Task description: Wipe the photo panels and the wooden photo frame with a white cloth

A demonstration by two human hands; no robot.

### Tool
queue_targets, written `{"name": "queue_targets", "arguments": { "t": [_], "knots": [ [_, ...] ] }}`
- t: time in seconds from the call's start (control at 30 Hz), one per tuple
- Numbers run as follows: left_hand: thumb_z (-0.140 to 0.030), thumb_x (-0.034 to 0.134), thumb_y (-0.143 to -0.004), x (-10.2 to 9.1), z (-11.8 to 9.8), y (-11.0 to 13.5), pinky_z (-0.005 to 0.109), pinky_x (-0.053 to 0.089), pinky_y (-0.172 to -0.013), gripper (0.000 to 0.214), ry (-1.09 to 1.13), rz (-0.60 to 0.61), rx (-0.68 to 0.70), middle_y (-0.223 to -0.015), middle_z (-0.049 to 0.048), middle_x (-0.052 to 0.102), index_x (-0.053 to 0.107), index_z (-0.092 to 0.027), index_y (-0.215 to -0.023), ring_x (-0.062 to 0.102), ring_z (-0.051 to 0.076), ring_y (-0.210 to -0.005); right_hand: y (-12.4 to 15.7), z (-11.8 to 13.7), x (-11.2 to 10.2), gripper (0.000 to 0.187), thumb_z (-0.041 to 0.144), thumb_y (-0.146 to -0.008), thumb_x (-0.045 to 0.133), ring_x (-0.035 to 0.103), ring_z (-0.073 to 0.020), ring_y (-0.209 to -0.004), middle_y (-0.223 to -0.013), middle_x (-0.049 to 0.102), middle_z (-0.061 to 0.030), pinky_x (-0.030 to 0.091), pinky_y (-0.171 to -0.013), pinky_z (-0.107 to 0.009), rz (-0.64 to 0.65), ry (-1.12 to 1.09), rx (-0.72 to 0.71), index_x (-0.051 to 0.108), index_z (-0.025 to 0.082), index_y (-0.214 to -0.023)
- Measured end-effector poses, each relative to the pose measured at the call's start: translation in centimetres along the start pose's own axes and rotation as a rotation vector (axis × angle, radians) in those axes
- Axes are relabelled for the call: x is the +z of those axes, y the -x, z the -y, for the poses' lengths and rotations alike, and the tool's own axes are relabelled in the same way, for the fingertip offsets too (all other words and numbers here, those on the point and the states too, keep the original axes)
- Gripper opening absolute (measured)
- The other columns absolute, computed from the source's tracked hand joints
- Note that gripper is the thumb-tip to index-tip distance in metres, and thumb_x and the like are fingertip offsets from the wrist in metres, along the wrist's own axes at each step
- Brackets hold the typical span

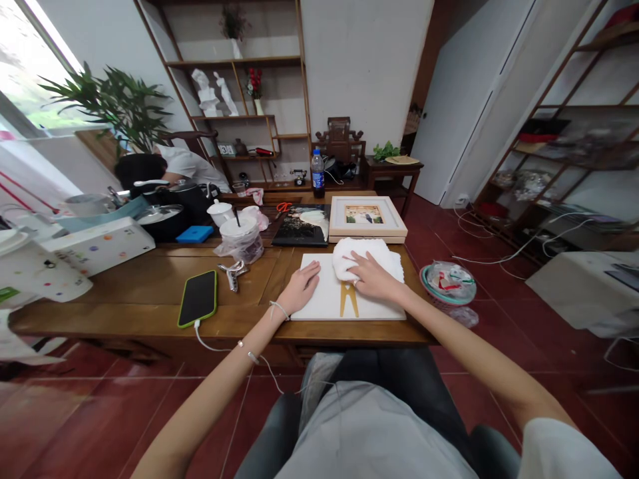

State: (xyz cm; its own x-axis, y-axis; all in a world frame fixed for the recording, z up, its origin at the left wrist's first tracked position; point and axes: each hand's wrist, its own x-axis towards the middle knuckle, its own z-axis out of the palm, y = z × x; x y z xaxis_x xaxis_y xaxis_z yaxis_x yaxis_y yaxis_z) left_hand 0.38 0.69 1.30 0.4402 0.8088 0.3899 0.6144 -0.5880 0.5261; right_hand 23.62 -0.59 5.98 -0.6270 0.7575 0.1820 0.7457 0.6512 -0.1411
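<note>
White cloth point(363, 245) is pressed down by the right hand point(374, 275), fingers spread over the top, nothing visibly pinched. Left hand point(301, 286) is laid flat, fingers straight, on the 9 o'clock side of the white board point(322, 306). On that same board, a gold A-shaped piece point(349, 295) is partly covered by the cloth, legs left poking out at 6 o'clock from the right fingertips, long axis roughly 12-to-6, right hand definitely nearer. Picture frame point(341, 214) is parked at 12.
</note>
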Motion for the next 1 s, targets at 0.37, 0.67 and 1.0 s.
{"name": "queue_targets", "arguments": {
  "t": [0.37, 0.67, 1.0],
  "knots": [
    [-0.026, 0.037, -0.087, 0.0, -0.3, 0.1, 0.043, 0.031, -0.105, 0.04, -0.034, 0.006, -0.003, -0.132, 0.0132, 0.047, 0.054, -0.01, -0.12, 0.037, 0.023, -0.127, 6.1, 7.4, -3.5, 0.035, 0.012, -0.07, 0.05, 0.016, -0.0277, -0.134, -0.139, 0.037, -0.0087, 0.012, -0.106, -0.052, 0.219, -0.014, -0.178, 0.065, 0.016, -0.102],
    [-0.027, 0.037, -0.087, 0.2, 0.1, 0.0, 0.044, 0.03, -0.105, 0.04, -0.011, 0.002, -0.013, -0.132, 0.013, 0.047, 0.054, -0.011, -0.12, 0.037, 0.023, -0.127, 2.7, 3.3, -1.1, 0.034, 0.017, -0.079, 0.043, 0.025, -0.0216, -0.132, -0.13, 0.049, -0.0107, 0.013, -0.106, -0.05, 0.056, -0.127, -0.006, 0.059, 0.018, -0.109],
    [-0.026, 0.033, -0.089, 0.2, 0.2, 0.0, 0.045, 0.029, -0.105, 0.04, -0.007, 0.01, -0.015, -0.131, 0.0125, 0.048, 0.054, -0.011, -0.12, 0.037, 0.022, -0.127, -4.6, -0.4, 1.1, 0.033, 0.032, -0.087, 0.039, 0.033, -0.0267, -0.126, -0.129, 0.051, -0.0073, 0.012, -0.103, -0.055, -0.044, -0.121, 0.262, 0.059, 0.021, -0.11]
  ]
}}
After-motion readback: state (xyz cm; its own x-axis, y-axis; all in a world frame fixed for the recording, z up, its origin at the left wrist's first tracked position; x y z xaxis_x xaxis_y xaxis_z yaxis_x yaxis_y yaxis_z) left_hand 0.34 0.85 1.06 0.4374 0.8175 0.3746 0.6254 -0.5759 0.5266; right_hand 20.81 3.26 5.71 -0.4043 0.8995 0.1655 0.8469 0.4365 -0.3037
